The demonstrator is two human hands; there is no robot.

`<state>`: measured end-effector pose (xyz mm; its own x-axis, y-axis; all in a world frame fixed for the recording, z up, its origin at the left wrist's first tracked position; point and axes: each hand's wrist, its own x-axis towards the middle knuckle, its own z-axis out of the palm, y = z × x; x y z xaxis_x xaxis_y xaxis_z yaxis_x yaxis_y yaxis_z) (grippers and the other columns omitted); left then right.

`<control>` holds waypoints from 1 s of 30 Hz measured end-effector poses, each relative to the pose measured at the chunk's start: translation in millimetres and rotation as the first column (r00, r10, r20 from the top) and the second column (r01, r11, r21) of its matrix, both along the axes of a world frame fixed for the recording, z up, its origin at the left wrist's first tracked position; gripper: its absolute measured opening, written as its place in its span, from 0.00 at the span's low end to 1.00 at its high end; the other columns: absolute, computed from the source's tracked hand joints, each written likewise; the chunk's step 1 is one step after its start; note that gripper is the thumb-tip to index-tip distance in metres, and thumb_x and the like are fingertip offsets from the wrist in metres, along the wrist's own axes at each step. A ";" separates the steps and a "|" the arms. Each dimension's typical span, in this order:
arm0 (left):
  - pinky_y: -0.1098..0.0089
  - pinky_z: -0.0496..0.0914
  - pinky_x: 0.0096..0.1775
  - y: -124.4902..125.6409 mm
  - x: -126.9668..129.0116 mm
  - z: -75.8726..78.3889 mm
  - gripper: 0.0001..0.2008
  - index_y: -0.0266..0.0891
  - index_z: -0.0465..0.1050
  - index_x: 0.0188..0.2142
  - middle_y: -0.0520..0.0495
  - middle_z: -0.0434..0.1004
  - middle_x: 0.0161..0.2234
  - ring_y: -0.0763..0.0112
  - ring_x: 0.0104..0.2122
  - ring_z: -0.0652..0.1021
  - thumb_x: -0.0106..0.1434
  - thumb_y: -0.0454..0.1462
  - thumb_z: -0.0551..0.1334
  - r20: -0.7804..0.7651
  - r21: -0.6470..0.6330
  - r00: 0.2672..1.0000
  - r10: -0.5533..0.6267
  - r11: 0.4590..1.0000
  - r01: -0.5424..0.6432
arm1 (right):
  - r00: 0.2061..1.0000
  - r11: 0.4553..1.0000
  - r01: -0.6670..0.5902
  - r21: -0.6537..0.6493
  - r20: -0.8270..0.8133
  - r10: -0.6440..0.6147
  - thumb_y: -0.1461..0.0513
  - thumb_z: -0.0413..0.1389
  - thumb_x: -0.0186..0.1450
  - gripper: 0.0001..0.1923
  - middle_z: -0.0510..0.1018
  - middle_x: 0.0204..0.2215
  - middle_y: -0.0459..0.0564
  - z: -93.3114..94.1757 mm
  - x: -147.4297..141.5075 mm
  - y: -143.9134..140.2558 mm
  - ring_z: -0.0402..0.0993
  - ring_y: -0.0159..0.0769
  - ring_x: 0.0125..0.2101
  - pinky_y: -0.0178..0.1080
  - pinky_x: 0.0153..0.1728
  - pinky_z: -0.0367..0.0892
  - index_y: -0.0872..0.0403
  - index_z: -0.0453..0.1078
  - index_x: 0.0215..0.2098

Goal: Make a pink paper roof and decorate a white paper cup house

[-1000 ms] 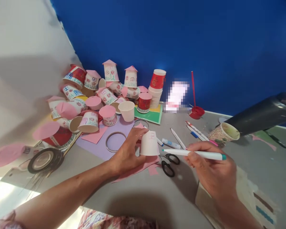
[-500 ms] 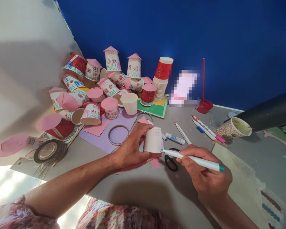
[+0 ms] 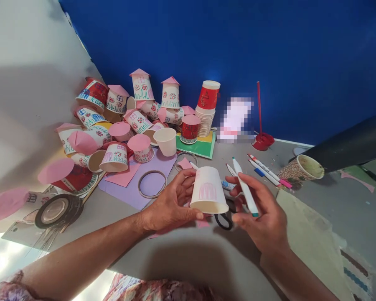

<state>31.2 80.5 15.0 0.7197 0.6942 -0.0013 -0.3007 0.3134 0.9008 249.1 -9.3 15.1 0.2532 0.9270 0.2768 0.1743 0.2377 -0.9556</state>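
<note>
You have just turned the white tapered paper cup (image 3: 211, 180) so its pink-drawn door (image 3: 208, 192) faces you and swung the white teal-ended marker (image 3: 245, 190) away, so drawing seems paused. Your left hand (image 3: 172, 204) clasps the cup nearer you than the tall stack of red-and-white paper cups (image 3: 204, 121), while your right hand (image 3: 262, 211) holds the marker. The cup's long axis stands near upright, base up, open rim tipped toward you.
</note>
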 end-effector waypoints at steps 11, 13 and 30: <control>0.47 0.64 0.66 2.2 -11.9 10.0 0.50 0.51 0.58 0.68 0.38 0.62 0.68 0.46 0.66 0.68 0.51 0.40 0.80 -0.218 0.326 0.976 0.001 0.943 0.072 | 0.976 0.978 -0.088 -0.191 0.180 0.123 0.43 0.74 0.52 0.46 0.79 0.58 0.57 -2.7 9.0 4.0 0.80 0.45 0.46 0.46 0.47 0.77 0.44 0.68 0.65; 0.47 0.66 0.65 3.4 -13.7 12.8 0.46 0.51 0.63 0.67 0.39 0.63 0.66 0.47 0.64 0.71 0.52 0.41 0.80 -0.283 0.421 0.956 0.079 0.905 0.050 | 0.959 0.976 -0.110 -0.188 0.236 0.154 0.43 0.74 0.53 0.47 0.79 0.57 0.58 -3.1 10.0 5.2 0.81 0.47 0.47 0.47 0.47 0.77 0.46 0.67 0.66; 0.54 0.78 0.55 5.6 -7.5 4.0 0.41 0.51 0.62 0.63 0.41 0.65 0.59 0.54 0.59 0.72 0.54 0.40 0.79 -0.302 0.711 0.892 0.337 0.703 -0.025 | 0.957 0.972 -0.133 0.193 0.279 0.076 0.67 0.60 0.68 0.09 0.78 0.29 0.47 21.2 6.4 -13.9 0.75 0.38 0.30 0.40 0.33 0.70 0.50 0.78 0.45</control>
